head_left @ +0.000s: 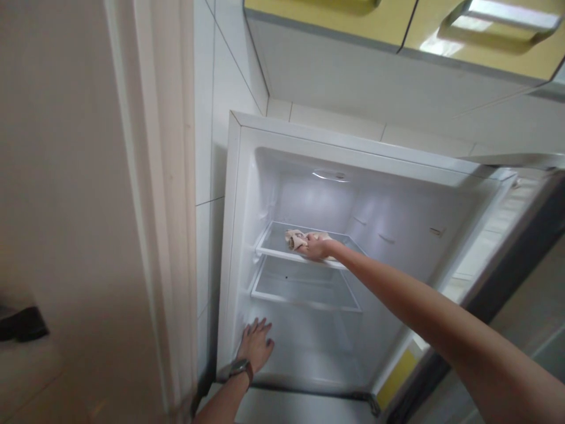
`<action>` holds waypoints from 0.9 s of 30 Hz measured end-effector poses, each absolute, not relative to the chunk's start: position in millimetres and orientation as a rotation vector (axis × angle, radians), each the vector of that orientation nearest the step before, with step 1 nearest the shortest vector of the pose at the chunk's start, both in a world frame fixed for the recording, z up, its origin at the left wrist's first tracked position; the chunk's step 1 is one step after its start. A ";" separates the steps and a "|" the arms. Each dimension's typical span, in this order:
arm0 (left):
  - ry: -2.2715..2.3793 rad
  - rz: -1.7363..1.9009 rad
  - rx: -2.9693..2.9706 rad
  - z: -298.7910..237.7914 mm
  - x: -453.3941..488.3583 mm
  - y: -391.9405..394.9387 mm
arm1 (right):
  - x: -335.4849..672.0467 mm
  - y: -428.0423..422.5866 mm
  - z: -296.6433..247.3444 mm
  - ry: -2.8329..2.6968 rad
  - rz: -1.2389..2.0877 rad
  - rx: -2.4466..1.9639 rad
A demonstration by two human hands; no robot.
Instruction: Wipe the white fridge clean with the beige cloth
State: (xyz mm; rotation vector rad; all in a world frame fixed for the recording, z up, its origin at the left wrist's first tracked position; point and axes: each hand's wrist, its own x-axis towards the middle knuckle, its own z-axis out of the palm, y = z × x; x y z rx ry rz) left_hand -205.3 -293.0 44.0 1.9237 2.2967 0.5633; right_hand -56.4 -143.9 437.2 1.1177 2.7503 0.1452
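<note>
Reaching into an open white fridge (236, 194), my right hand (315, 247) grips a crumpled beige cloth (296, 239) on the upper glass shelf (276, 237). Parts of the cloth stick out on both sides of the fingers. Lower down, my left hand (256, 343) is spread open at the left side of the fridge's interior, holding nothing. Whether its palm rests on the wall is hard to tell. A dark watch (241, 367) is on the left wrist. Below the upper shelf is a second glass shelf (304, 287) with a small dark spot on it.
The fridge door (498, 306) stands open on the right, behind my right arm. Yellow cabinets (335, 15) hang above the fridge. White wall tiles (229, 100) and a pale door frame (163, 206) border the left side. A lower white panel (291, 406) lies beneath the compartment.
</note>
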 end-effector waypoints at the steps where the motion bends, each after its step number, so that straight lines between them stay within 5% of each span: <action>1: 2.298 0.571 1.920 43.1 -205.4 -292.9 | -57.3 -144.1 438.4 2.734 0.127 1.077; 14: 2.288 0.552 1.919 45.8 -204.9 -294.1 | -59.4 -177.9 448.6 2.658 -0.050 1.210; 27: 2.283 0.509 1.920 47.0 -204.4 -295.9 | -84.1 -119.8 425.4 2.720 0.017 1.372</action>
